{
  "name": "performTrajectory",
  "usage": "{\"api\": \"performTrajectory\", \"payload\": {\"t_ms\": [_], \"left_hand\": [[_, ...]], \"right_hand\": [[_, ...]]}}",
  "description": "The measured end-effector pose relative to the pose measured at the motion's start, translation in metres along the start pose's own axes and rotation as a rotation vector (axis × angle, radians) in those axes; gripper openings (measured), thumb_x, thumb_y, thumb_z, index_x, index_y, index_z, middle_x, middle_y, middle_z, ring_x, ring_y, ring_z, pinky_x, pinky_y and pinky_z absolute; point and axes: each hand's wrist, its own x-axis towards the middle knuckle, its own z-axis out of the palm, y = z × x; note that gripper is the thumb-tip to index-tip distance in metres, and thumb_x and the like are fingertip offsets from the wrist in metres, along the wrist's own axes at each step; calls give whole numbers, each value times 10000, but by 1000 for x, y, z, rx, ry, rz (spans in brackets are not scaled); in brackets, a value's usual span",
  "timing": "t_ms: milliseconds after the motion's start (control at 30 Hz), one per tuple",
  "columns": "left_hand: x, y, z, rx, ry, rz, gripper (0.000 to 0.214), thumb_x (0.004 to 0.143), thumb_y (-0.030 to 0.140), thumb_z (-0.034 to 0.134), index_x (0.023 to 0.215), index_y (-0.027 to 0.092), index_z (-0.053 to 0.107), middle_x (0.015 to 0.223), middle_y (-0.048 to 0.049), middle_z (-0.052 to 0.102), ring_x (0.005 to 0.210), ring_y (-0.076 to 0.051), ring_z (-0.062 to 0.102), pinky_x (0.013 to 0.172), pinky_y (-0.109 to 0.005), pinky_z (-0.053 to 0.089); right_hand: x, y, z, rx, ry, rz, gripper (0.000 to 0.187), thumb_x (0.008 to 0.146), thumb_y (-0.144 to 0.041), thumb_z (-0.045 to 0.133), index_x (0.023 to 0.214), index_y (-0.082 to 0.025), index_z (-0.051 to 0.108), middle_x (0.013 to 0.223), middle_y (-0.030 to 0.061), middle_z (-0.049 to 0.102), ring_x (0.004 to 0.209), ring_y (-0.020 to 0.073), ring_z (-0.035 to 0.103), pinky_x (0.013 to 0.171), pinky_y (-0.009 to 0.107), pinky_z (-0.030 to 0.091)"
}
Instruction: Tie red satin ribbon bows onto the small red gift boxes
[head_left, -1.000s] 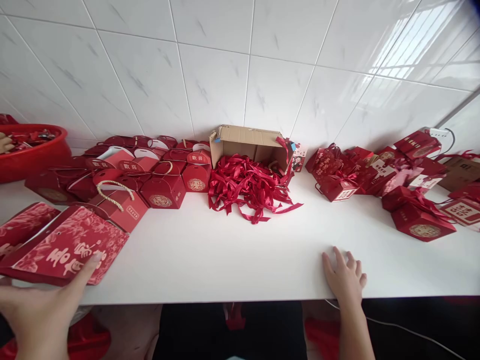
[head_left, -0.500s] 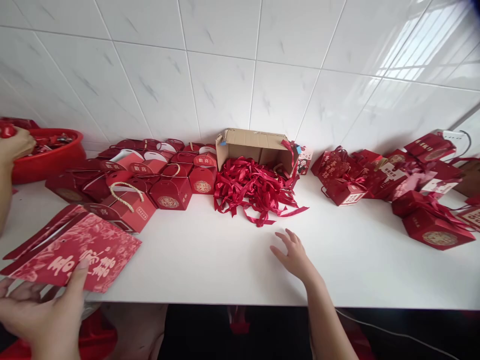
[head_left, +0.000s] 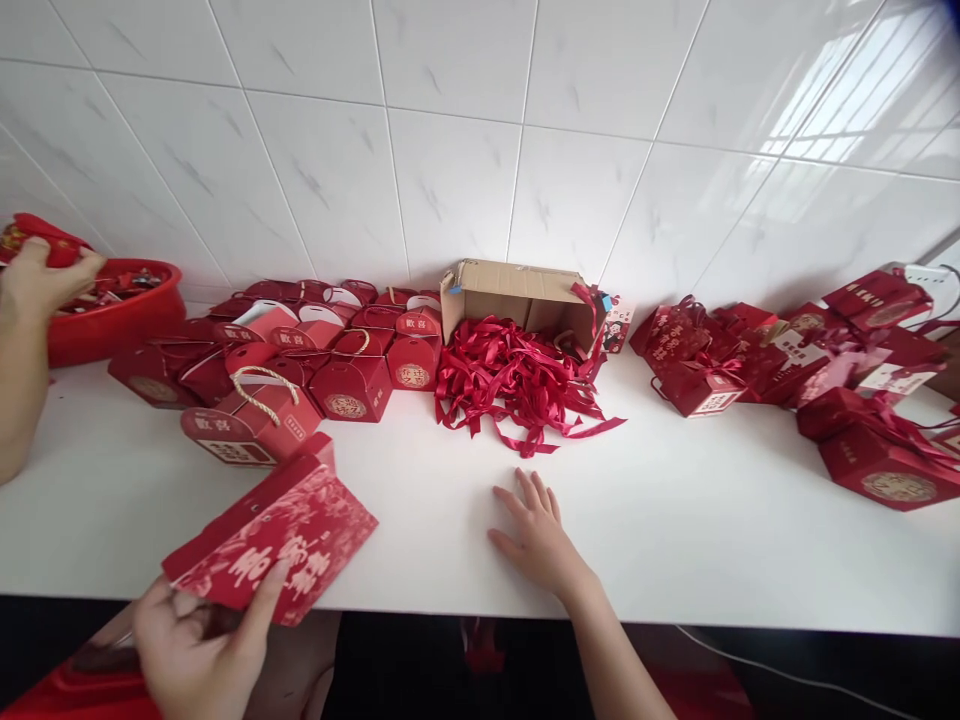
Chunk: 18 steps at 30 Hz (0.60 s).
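Note:
A red gift box (head_left: 330,520) with pale characters and a floral print is gripped in my left hand (head_left: 206,630), tilted over the table's front edge. The thumb presses its printed face and the other fingers go underneath. My right hand (head_left: 536,535) is at the middle of the table, fingers spread, with nothing in it. Beyond that hand a heap of dark red ribbons (head_left: 525,385) spills out of a cardboard box (head_left: 517,275) lying on its side. A red box with a rope handle (head_left: 281,420) stands just behind the held one.
Several red gift boxes (head_left: 349,385) stand in rows at the back left. More boxes tied with ribbon (head_left: 885,450) are grouped at the right. At far left, a co-worker's hand (head_left: 45,275) holds a red item above a red basin (head_left: 127,330). A tiled wall (head_left: 457,190) borders the table.
My left hand has brought the gift box to the right, toward the middle. My right hand has shifted left. The co-worker's hand has raised a red item higher over the basin.

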Motion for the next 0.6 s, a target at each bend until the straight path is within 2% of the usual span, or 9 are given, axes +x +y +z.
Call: {"api": "performTrajectory", "payload": {"t_ms": [67,133,233,333,400,467,533,600], "left_hand": [[-9,6,11,-33,-47,-30,552,523,362,846,984,235,571,891,-33,640,879,-320,672,897,-603,523],[-9,6,23,-60,-85,-56,576,551,367,833,1033,238,546,953,-56,651,941,-324,668,912,-570,531],[5,5,45,-73,-156,-55,563,630,391,803,1091,221,528,1066,-95,653,1042,-313,648,964,-516,520],[21,4,67,-70,-222,77,555,662,413,786,1117,219,534,1220,-112,578,1173,-309,580,961,-456,537],[24,3,76,-46,-203,222,603,638,404,808,1146,223,537,1350,-122,454,1296,-321,466,944,-414,551],[19,1,81,-34,-177,300,629,626,388,823,1162,223,537,1393,-121,373,1333,-327,414,927,-388,559],[7,0,80,-62,-198,279,606,648,376,816,1164,227,534,1357,-109,393,1287,-325,465,911,-380,566],[-8,-1,77,-105,-268,236,577,684,357,798,1179,244,525,1321,-90,423,1252,-317,503,913,-375,565]], "right_hand": [[-3,2,1,-10,21,-17,524,902,-394,554,1401,-273,453,1597,103,203,1478,364,78,1155,596,191],[-3,3,-3,-29,43,-35,507,895,-384,570,1383,-284,478,1576,102,264,1470,363,143,1137,594,235],[9,2,-22,-58,54,-40,365,898,-296,562,1257,-245,599,1422,140,497,1338,352,420,1029,542,411],[37,0,-48,-66,74,-36,285,931,-198,475,1145,-168,660,1186,158,649,1104,290,608,901,425,510],[63,-2,-60,-77,100,-43,299,933,-135,432,1114,-149,670,1132,146,661,1055,262,629,880,376,510],[90,-4,-66,-93,117,-52,328,922,-80,415,1122,-159,663,1152,128,647,1068,243,621,886,346,498],[114,-3,-66,-109,107,-68,319,918,-69,446,1134,-176,654,1170,116,636,1076,227,616,895,327,491],[133,-1,-63,-122,72,-95,246,932,-136,512,1137,-180,641,1179,103,630,1065,217,615,902,345,498]]}}
